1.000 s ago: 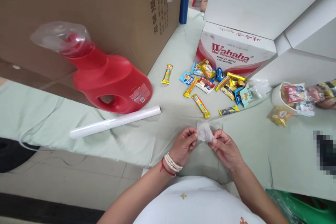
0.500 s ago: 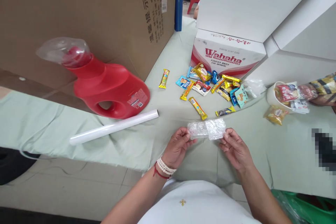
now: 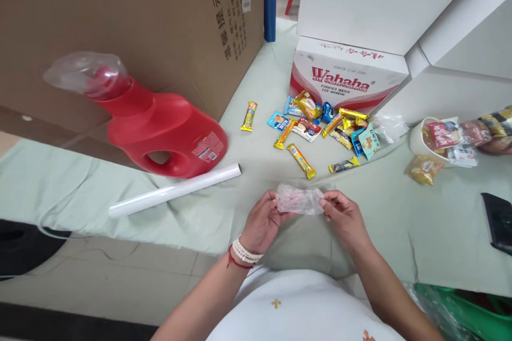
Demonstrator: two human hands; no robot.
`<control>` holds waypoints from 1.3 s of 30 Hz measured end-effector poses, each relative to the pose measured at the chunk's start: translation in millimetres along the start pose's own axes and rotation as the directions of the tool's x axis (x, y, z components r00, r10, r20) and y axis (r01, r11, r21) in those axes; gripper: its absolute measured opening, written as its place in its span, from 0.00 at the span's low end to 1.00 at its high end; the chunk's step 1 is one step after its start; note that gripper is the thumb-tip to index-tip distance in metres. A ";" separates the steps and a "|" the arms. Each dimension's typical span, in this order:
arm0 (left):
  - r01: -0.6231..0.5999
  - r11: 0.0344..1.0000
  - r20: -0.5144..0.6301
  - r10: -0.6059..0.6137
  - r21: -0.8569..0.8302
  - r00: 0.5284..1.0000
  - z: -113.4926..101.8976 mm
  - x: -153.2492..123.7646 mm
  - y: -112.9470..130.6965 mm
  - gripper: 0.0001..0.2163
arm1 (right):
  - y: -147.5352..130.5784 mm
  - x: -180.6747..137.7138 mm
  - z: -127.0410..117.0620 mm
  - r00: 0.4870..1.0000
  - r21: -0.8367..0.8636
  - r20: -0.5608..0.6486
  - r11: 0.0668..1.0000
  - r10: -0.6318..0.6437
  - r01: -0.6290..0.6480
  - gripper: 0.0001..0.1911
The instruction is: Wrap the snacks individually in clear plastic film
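A crinkled clear plastic bag (image 3: 299,200) is stretched between my two hands, just above the front part of the cloth-covered table (image 3: 256,181). My left hand (image 3: 262,224), with a white bead bracelet at the wrist, pinches its left end. At its right end, my right hand (image 3: 346,221) holds it between thumb and fingers. Beyond the hands lies a pile of wrapped snacks (image 3: 308,128) in yellow, blue and red wrappers. Closest to the bag is a yellow snack bar (image 3: 301,161).
A red detergent jug (image 3: 168,130) and a white roll (image 3: 176,191) lie to the left, by a large brown carton (image 3: 120,10). A Wahaha box (image 3: 346,77) stands behind the snacks. To the right are a white tub (image 3: 416,138) of snacks and a black device (image 3: 498,221).
The plastic bag looks more gathered and shorter between my hands. Both hands have shifted a little left, and my right hand has come closer to my left. The view has moved slightly.
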State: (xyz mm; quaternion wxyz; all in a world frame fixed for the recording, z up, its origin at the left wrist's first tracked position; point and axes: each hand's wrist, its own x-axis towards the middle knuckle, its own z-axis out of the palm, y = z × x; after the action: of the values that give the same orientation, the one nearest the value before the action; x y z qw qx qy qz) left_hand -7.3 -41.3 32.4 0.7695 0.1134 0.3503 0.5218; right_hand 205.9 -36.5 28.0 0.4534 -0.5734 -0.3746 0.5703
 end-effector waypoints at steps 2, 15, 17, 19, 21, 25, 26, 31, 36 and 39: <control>-0.030 0.999 -0.045 0.031 0.018 0.998 -7.1 1.3 6.2 0.11 | -4.6 1.4 -13.5 0.997 0.171 -0.045 0.983 0.069 -0.061 0.17; -0.007 0.993 -0.125 0.022 0.118 0.992 -6.0 8.1 12.0 0.25 | -10.4 0.7 -53.0 0.981 0.169 -0.193 0.986 0.021 0.012 0.16; -0.005 0.968 -0.162 0.047 0.251 0.986 -5.2 12.3 15.1 0.27 | -12.3 2.4 -55.0 0.987 0.131 -0.160 0.991 0.001 0.020 0.15; -0.041 0.902 -0.167 0.124 0.429 0.978 -5.0 16.0 17.3 0.22 | -14.9 3.9 -57.2 0.992 0.084 -0.125 0.996 -0.013 0.024 0.15; -0.071 0.846 -0.163 0.183 0.529 0.969 -4.4 17.7 18.5 0.17 | -17.6 5.2 -59.9 0.995 0.036 -0.095 0.999 -0.029 0.032 0.15; -0.056 0.885 -0.200 0.166 0.462 0.966 -0.8 15.9 18.1 0.13 | -21.1 8.1 -66.3 0.995 -0.025 -0.069 0.998 -0.066 0.064 0.15; -0.044 0.902 -0.208 0.146 0.430 0.967 0.2 15.1 17.5 0.12 | -21.5 9.0 -67.9 0.994 -0.033 -0.071 0.996 -0.080 0.078 0.14; 0.003 0.938 -0.241 0.086 0.347 0.967 0.6 13.4 11.1 0.11 | -22.0 15.3 -72.7 0.988 -0.031 -0.076 0.991 -0.132 0.130 0.14; 0.027 0.932 -0.245 0.068 0.363 0.967 -4.6 12.6 4.1 0.11 | -22.1 29.6 -74.5 0.976 -0.091 -0.132 0.983 -0.171 0.160 0.17; -0.022 0.900 -0.232 0.136 0.436 0.963 -5.5 9.9 1.3 0.12 | -24.7 29.3 -63.5 0.903 -0.368 -0.295 0.909 -0.313 0.195 0.17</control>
State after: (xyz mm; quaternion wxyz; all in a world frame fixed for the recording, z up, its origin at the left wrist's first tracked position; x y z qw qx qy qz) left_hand -9.8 -33.0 24.9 0.6517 0.2257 0.5482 0.4732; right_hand 273.2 -7.1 38.3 0.4812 -0.6782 -0.4511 0.3240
